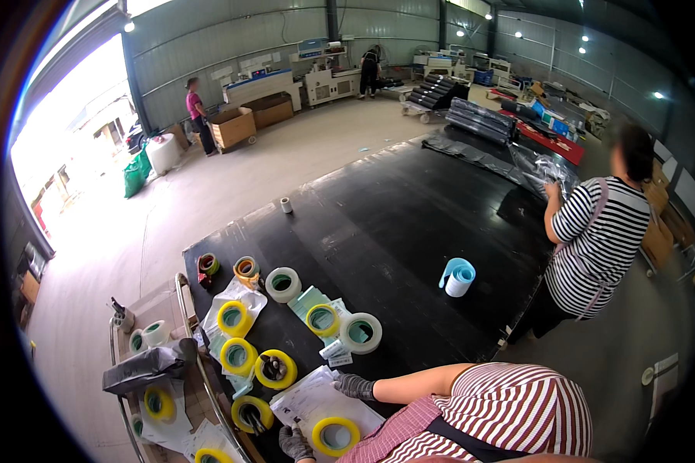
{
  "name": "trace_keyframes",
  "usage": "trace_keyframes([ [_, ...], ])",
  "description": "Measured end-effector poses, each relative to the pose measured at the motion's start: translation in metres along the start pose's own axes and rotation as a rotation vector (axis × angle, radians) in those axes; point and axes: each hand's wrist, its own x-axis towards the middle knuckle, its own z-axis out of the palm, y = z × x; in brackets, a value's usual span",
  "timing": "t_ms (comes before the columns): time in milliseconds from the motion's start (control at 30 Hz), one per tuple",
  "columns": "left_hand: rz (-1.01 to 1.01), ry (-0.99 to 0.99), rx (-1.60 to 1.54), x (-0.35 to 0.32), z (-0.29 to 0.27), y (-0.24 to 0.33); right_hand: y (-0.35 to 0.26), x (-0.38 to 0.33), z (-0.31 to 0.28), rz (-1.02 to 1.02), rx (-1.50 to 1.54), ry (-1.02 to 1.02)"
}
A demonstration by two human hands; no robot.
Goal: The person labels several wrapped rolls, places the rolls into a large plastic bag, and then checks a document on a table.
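A stack of printed white papers lies at the near edge of the black table, with a yellow-rimmed tape roll resting on its lower part. My left hand, in a grey glove with bare fingertips, is closed at the papers' left edge. From the right, my right hand, gloved the same way, reaches over their upper right edge, its fingers closed on the paper. Just beyond stands another yellow tape roll with dark things inside its ring. A further tape roll sits left of the papers.
Several tape rolls weigh down slips on the black table. A blue roll stands to the right. A cart adjoins at left. At the far right, a person in a striped shirt handles black plastic film.
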Motion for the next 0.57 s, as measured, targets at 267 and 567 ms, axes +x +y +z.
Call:
trace_keyframes([
  [267,0.115,-0.075,0.156,0.004,-0.012,-0.010,0.011,0.006,0.009,0.007,-0.076,-0.050],
  [567,0.100,-0.111,0.195,0.014,-0.008,-0.017,0.011,0.016,0.016,-0.027,-0.102,-0.059],
])
